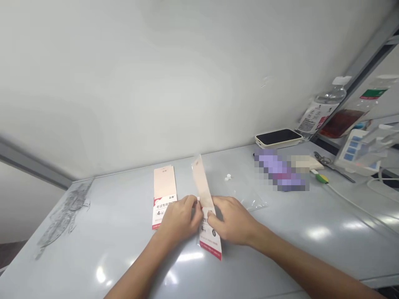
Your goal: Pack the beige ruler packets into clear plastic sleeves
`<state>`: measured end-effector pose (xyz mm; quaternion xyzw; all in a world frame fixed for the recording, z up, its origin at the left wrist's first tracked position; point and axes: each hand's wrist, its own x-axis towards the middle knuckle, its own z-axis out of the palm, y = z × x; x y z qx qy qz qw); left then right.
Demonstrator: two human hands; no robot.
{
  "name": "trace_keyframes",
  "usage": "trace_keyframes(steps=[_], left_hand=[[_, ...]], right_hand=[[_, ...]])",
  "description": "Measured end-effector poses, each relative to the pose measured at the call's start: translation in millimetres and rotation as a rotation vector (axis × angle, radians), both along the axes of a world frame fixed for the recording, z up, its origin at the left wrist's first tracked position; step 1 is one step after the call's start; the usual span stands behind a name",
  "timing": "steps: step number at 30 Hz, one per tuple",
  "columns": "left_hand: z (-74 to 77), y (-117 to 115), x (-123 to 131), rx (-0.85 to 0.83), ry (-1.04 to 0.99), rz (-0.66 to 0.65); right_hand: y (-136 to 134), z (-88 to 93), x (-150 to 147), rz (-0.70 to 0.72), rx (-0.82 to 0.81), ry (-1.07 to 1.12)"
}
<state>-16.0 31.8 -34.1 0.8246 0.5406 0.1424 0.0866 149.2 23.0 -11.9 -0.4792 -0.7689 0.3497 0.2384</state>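
Note:
My right hand [232, 220] grips a long flat packet [204, 187], pale pink above with a white and red printed label below, tilted up on its edge. My left hand [182, 216] is at the packet's left side, thumb and fingers pinched together by its edge; a tiny white bit shows at the fingertips, too small to name. A second packet [164, 180] of the same look lies flat on the table to the left, its lower right part hidden by my left hand. Small white round pieces [228, 177] lie beyond my right hand.
On the grey table [118, 232] at right are clear plastic film [257, 203], a blurred purple item [279, 170], a phone [278, 138], scissors [324, 160] and a cable [349, 207]. Bottles [324, 108] lean near a plastic box [358, 151]. Dark scribbles [67, 211] mark the left side.

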Motion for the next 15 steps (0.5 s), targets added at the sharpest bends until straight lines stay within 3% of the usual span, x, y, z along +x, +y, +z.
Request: trace_keyframes(steps=[9, 15], left_hand=[[11.4, -0.4, -5.4, -0.107, -0.052, -0.126], [10.2, 0.0, -8.8, -0.111, -0.073, -0.196]], right_hand=[[-3.6, 3.2, 2.6, 0.074, 0.059, -0.05], [-4.6, 1.5, 5.9, 0.113, 0.029, -0.05]])
